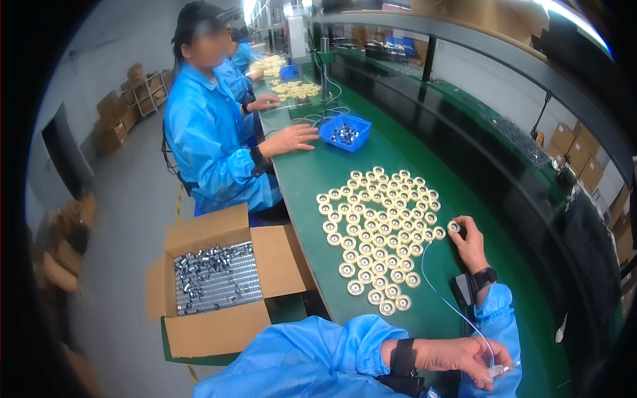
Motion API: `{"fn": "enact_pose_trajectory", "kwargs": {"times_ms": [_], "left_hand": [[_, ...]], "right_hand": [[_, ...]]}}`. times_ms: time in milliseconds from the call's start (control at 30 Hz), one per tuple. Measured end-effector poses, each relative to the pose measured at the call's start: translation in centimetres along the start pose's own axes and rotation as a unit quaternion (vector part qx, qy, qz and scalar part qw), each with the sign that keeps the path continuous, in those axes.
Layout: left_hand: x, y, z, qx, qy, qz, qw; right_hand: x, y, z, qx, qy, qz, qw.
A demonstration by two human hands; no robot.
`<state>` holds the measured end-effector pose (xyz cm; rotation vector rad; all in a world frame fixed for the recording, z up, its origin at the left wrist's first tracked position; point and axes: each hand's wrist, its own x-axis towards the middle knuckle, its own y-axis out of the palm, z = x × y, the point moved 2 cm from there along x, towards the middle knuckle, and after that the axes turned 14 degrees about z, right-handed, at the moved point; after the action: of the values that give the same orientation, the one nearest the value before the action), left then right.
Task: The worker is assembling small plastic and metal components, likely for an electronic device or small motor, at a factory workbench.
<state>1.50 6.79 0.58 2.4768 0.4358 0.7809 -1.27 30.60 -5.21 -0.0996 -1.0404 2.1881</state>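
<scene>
A cream toothed wheel with a metal centre (454,227) is pinched between the thumb and fingers of my right hand (470,244), at the right edge of the spread wheels. Below it my left hand (474,361), reaching across from the left, is closed on a small whitish fitting (496,371) joined to a thin pale cable (446,300). That cable curves up toward the wheels. Many like wheels (379,240) lie flat and close together on the green bench (302,182), to the left of my right hand. Dark bands circle both my wrists.
An open cardboard box (212,337) of small metal cylinders (215,278) stands left of the bench. A blue bin (355,140) of metal parts sits farther up. Beside it rest a co-worker's hands (292,138). A dark raised ledge (491,166) runs along the right.
</scene>
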Motion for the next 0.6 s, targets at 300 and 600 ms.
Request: {"fn": "enact_pose_trajectory", "kwargs": {"times_ms": [300,600], "left_hand": [[-0.6,-2.2,1.5,-0.062,0.091,-0.144,0.983],[-0.7,-3.9,1.3,-0.077,0.168,-0.206,0.961]], "right_hand": [[-16.3,-7.8,5.3,0.258,0.077,-0.042,0.962],[-24.8,-9.7,9.5,0.220,0.041,-0.071,0.972]]}}
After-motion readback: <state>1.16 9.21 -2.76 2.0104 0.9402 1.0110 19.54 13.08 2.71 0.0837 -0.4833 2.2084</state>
